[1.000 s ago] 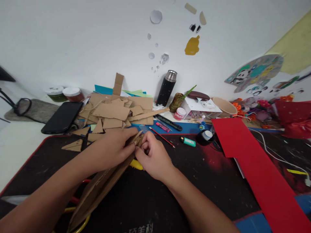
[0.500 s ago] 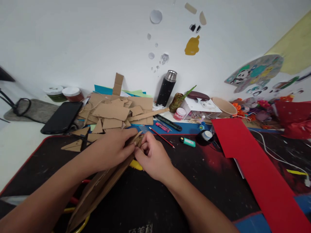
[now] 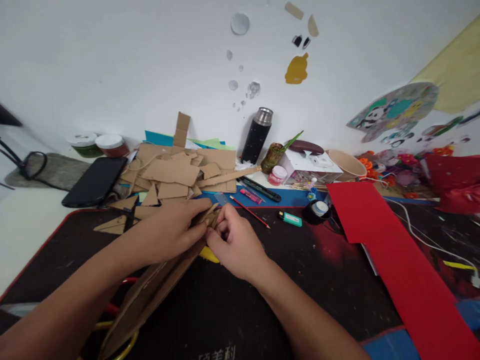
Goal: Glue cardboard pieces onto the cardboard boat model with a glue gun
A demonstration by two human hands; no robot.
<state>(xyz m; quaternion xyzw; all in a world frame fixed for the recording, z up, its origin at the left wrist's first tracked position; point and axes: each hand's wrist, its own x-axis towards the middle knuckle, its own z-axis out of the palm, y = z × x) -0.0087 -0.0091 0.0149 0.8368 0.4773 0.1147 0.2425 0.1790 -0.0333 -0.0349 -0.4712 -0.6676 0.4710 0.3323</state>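
A long folded cardboard piece (image 3: pixel 150 295) slants from the lower left up to the middle of the dark mat. My left hand (image 3: pixel 180 227) is closed over its upper end, thumb on the near side. Across from it, my right hand (image 3: pixel 232 240) pinches the tip of the same piece, its fingers curled and close to my left fingertips. The cardboard end between both hands is partly hidden. Below the hands, a yellow object (image 3: pixel 209 254) shows in part. Red and yellow scissor-like handles (image 3: pixel 129 345) lie partly under the cardboard at the lower left.
Cardboard scraps (image 3: pixel 172 172) are heaped behind my hands, beside a black phone (image 3: pixel 95 182). Further right are a black flask (image 3: pixel 257 135), a box cutter (image 3: pixel 260 189), a red pencil (image 3: pixel 249 212), a green lighter (image 3: pixel 290 219) and a long red sheet (image 3: pixel 401 265).
The lower end of the cardboard has shifted slightly to the left. Both hands keep nearly the same place and hold.
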